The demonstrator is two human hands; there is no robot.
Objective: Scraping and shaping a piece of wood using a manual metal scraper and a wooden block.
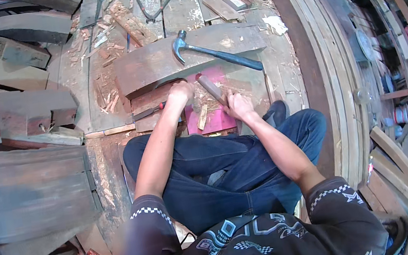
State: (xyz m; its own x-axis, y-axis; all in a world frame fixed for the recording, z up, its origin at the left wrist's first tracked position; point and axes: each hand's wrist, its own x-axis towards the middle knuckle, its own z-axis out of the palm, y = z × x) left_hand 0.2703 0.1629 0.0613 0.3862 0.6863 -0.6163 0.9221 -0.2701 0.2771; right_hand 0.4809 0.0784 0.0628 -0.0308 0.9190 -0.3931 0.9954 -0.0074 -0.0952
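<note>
In front of me lies a thick, curved wooden block (151, 63) with a claw hammer (219, 56) resting on top. My left hand (181, 92) is closed at the block's near edge; whatever its fingers hold is hidden. In my right hand (238, 105) is a short wooden bar (211, 89), gripped at its near end and pointing away toward the block. A tool with a red-and-black handle (150, 111) lies beside my left wrist. Between my hands a wood chip (203, 117) rests on a pink sheet (222, 119), among shavings.
Large cut timbers (25, 113) and a broad board (33, 192) stand at the left. Beyond the block are pincers (152, 10) and splintered scraps (124, 20). Long planks (319, 45) run along the right, with cluttered offcuts (393, 161) past them. My crossed legs are close behind my hands.
</note>
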